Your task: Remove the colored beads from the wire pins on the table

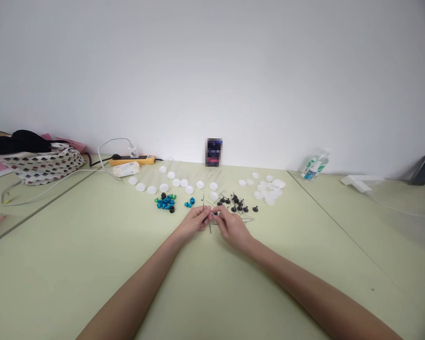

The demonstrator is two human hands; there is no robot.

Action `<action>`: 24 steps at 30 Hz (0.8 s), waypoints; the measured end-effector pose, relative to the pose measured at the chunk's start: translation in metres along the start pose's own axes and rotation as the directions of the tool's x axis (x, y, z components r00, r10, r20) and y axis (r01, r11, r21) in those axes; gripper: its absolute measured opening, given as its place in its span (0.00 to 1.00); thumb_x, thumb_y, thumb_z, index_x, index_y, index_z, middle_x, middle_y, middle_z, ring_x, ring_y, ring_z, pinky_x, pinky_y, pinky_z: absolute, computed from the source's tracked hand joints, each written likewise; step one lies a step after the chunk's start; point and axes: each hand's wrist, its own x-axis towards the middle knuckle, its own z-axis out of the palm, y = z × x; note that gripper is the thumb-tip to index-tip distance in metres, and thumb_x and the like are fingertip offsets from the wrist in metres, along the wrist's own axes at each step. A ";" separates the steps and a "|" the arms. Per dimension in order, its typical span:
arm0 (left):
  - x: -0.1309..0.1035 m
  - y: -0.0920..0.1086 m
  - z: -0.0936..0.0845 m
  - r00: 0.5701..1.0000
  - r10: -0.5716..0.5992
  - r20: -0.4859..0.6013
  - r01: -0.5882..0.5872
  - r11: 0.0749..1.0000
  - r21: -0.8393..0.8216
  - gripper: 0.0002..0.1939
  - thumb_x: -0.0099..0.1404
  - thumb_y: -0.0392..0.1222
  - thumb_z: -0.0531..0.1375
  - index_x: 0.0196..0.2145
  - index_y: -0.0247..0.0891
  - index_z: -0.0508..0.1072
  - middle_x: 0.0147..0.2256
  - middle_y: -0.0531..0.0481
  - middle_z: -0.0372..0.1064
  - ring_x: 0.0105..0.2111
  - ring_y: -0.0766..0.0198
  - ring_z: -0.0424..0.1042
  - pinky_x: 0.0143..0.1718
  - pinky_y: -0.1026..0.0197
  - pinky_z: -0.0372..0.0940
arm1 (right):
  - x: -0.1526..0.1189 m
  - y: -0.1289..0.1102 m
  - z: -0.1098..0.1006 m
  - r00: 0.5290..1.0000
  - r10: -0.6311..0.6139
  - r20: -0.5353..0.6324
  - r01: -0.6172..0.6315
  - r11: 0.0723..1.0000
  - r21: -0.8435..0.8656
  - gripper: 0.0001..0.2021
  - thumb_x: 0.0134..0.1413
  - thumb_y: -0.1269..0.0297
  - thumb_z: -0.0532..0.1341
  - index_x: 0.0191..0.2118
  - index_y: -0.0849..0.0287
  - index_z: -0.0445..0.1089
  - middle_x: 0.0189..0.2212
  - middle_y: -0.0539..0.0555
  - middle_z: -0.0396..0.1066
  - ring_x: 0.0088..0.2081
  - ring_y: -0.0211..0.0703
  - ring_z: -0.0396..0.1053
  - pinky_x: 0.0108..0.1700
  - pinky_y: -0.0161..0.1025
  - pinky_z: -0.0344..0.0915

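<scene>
My left hand (194, 221) is closed in a pinch around a thin dark rod (210, 227), which sticks out above and below the fingers. Touching it from the right, my right hand (233, 227) pinches a small thin piece that I cannot make out; a dark bit shows between the two hands. Several black flat-headed pieces with stems (240, 208) lie just beyond my right hand, with thin wires (248, 219) beside them. To the left are shiny blue and green small fittings (166, 203), with a smaller blue cluster (190, 203) nearer my left hand.
Clear tubes with white caps (151, 190) lie behind the fittings. More white caps (269, 193) are at the right. A phone (213, 152) leans on the wall. A yellow power strip (147, 160), a patterned basket (49, 163) and a bagged bottle (315, 166) stand along the back.
</scene>
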 end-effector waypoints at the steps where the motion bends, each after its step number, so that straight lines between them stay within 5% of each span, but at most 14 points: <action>1: 0.000 0.000 0.001 1.000 0.010 -0.010 -0.010 1.000 0.024 0.20 0.62 0.56 0.51 0.25 0.35 0.62 0.19 0.59 0.50 0.17 0.75 0.45 0.18 0.68 0.41 | 0.000 0.001 0.000 1.000 0.011 0.001 -0.011 1.000 -0.002 0.08 0.59 0.69 0.48 0.42 0.59 0.61 0.20 0.48 0.65 0.20 0.36 0.60 0.26 0.30 0.54; 8: -0.001 0.000 0.005 0.995 0.088 -0.056 -0.075 0.977 0.199 0.20 0.61 0.56 0.52 0.23 0.35 0.63 0.17 0.59 0.51 0.18 0.73 0.49 0.20 0.68 0.45 | -0.003 0.003 0.000 0.997 0.079 0.016 -0.080 0.996 0.050 0.09 0.58 0.68 0.49 0.42 0.60 0.61 0.17 0.46 0.62 0.19 0.36 0.57 0.26 0.31 0.53; 15: -0.002 0.002 0.005 0.991 0.123 -0.044 -0.106 0.955 0.276 0.20 0.62 0.54 0.50 0.23 0.36 0.62 0.18 0.58 0.52 0.19 0.72 0.51 0.21 0.67 0.47 | -0.005 0.003 -0.003 0.980 0.167 0.111 -0.196 0.911 0.363 0.11 0.57 0.65 0.50 0.46 0.60 0.61 0.16 0.44 0.60 0.19 0.34 0.56 0.25 0.30 0.55; 24: -0.003 0.002 0.005 0.989 0.149 -0.011 -0.139 0.943 0.301 0.20 0.62 0.54 0.50 0.23 0.35 0.65 0.20 0.56 0.57 0.22 0.69 0.56 0.25 0.66 0.52 | -0.008 0.004 0.001 0.983 0.171 0.059 -0.179 0.870 0.459 0.13 0.58 0.62 0.51 0.45 0.61 0.64 0.18 0.46 0.61 0.22 0.35 0.59 0.27 0.31 0.56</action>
